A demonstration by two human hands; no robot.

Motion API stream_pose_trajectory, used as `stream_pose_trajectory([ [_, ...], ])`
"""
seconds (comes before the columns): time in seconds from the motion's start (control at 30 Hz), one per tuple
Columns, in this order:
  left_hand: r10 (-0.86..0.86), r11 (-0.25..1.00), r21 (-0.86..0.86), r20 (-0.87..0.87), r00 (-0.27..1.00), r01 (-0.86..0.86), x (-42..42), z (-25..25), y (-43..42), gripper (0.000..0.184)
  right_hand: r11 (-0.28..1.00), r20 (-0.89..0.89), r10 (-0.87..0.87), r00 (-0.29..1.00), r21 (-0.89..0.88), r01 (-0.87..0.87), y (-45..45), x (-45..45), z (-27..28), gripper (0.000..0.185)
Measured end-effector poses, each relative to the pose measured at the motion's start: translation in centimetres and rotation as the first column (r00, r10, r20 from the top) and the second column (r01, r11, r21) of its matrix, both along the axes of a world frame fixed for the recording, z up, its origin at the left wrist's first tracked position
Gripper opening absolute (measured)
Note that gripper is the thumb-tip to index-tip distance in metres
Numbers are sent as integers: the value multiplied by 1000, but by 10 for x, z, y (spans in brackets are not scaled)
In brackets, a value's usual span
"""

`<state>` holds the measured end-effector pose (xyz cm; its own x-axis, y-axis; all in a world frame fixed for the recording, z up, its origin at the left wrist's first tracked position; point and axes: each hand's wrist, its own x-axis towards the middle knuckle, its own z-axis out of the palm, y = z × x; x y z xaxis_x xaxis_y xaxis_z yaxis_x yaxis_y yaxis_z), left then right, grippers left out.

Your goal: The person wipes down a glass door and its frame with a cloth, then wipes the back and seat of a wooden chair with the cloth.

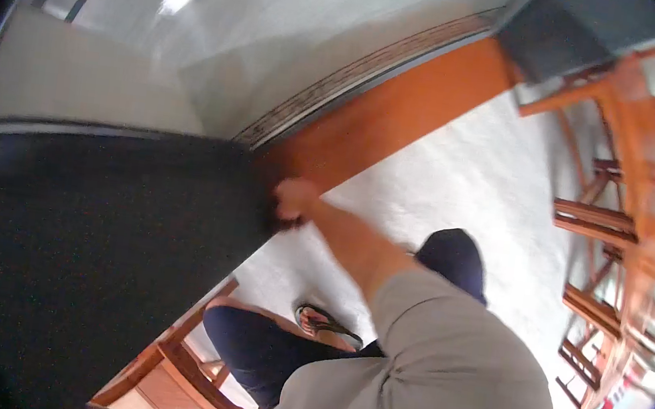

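Note:
My right hand [293, 201] reaches out at the end of a bent arm in a grey-beige sleeve [463, 365]. It is blurred, with the fingers seeming curled in at the right edge of a large black panel [96, 251]. What lies inside the fingers is hidden. Just beyond the hand runs an orange-brown board [412, 101], low along the base of a pale, shiny surface [307, 24] with a patterned trim. My left hand cannot be seen.
Pale floor [468, 172] lies under my sandalled foot [322, 322] and dark-clothed knees [454, 259]. A wooden chair [187, 374] stands close at lower left. Several wooden chairs [596, 219] line the right side. A dark grey block [557, 37] stands at the upper right.

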<state>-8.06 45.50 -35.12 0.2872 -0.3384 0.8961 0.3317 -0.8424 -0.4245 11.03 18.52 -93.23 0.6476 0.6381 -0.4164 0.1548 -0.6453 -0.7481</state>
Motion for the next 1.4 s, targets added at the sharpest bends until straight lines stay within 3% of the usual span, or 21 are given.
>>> stream_pose_trajectory([
  [0.07, 21, 998, -59, -25, 999, -22, -2, 0, -7, 99, 786, -258, -579, 773, 74, 613, -4, -44, 89, 46],
  [0.2, -112, 913, -408, -243, 964, 4, -28, -20, -58, 102, 930, -34, -228, 973, 288, 228, -92, -75, 245, 44],
  [0.27, -372, 782, -620, -381, 847, 65, -65, -23, -74, 101, 859, -67, -487, 871, 139, 492, -145, -80, 335, 44],
  [0.33, -644, 572, -820, -451, 618, -4, -95, -21, -95, 97, 858, -494, -380, 782, 128, 498, -216, -65, 423, 43],
  [0.47, -947, 318, -642, -245, -206, -698, -123, -45, -168, 87, 935, -120, -269, 956, 204, 289, -293, -95, 559, 49],
  [0.53, -895, 401, -589, -89, -437, -702, -110, -27, -222, 85, 925, -116, -277, 954, 237, 298, -316, -112, 629, 50],
  [0.57, -732, 681, -567, -515, -445, -464, -107, -16, -251, 100, 849, -188, -348, 918, 351, 394, -323, -122, 656, 51],
  [0.63, -889, 457, -740, -374, -264, -493, -28, 90, -361, 102, 750, -559, -347, 753, 316, 581, -343, -123, 750, 60],
  [0.7, -843, 482, -781, -290, -453, -397, 28, 20, -381, 65, 588, -554, -307, 774, 529, 612, -353, -135, 770, 64],
  [0.73, -877, -84, -633, 414, -245, -770, 61, -4, -399, 52, 400, -527, -281, 802, 695, 598, -365, -130, 778, 69],
  [0.83, -329, -431, 123, 901, 283, -894, 149, -42, -429, 46, 311, -508, -353, 786, 729, 610, -405, -122, 822, 79],
  [0.87, -555, -448, -372, 829, -74, -813, 159, 24, -452, 38, 270, -492, -357, 794, 759, 592, -420, -118, 830, 81],
  [0.9, -909, -164, -916, 284, -304, -365, 168, 93, -477, 30, 189, -480, -404, 779, 789, 584, -433, -110, 831, 80],
  [0.93, -983, 118, -993, -115, -140, -10, 178, 164, -502, 26, 109, -464, -450, 763, 820, 562, -449, -98, 831, 79],
  [0.97, -973, 229, -968, -228, -21, -107, 200, 160, -504, 30, -48, -499, -576, 647, 811, 583, -468, -87, 829, 76],
  [1.07, -981, 185, -943, -162, -105, -277, 234, 216, -529, 35, -588, -777, -575, 255, 609, 531, -519, -48, 827, 60],
  [1.13, -954, 295, -867, -244, -175, -401, 258, 215, -551, 42, -576, -799, -582, 150, 535, 618, -541, -28, 821, 60],
  [1.2, -993, -37, -673, 108, -48, -739, 280, 184, -573, 55, 160, -118, -927, 357, 735, 659, -555, -2, 784, 67],
  [1.27, -946, -178, -558, 322, -14, -810, 313, 164, -595, 61, 148, -167, -904, 393, 740, 655, -574, 25, 746, 76],
  [1.33, -710, -341, -54, 669, 220, -938, 339, 206, -639, 52, 505, -44, -724, 688, 645, 573, -592, 52, 735, 83],
  [1.4, -726, -284, 66, 637, 259, -956, 360, 208, -672, 52, 387, -295, -768, 568, 492, 780, -580, 58, 777, 86],
])
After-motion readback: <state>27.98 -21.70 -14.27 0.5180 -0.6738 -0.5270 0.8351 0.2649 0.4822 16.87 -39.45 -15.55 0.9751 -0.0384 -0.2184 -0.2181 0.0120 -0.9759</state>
